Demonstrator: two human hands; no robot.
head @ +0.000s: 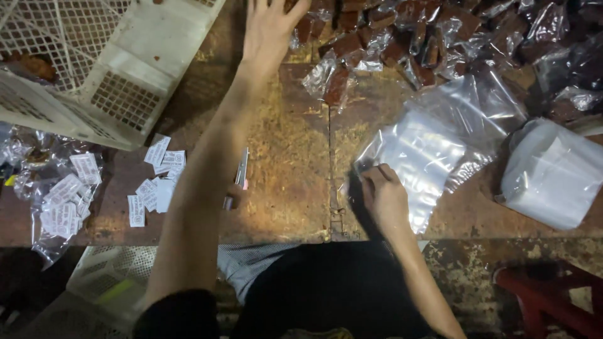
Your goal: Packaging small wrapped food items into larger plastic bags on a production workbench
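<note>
My left hand [271,28] stretches far across the worn brown table [286,188], fingers spread, at the edge of a heap of small clear packets with dark brown blocks inside [402,41]. Nothing is in it. My right hand [383,198] rests near the table's front edge and pinches the lower corner of a clear plastic bag [418,160], which lies flat on more such bags [474,107].
A white lattice crate [94,69] lies tilted at the back left. Small white paper slips [157,182] are scattered at the left, more inside a clear bag [59,201]. A thin tool [242,172] lies under my left forearm. A wrapped white stack [553,172] sits right; a red stool [553,298] below.
</note>
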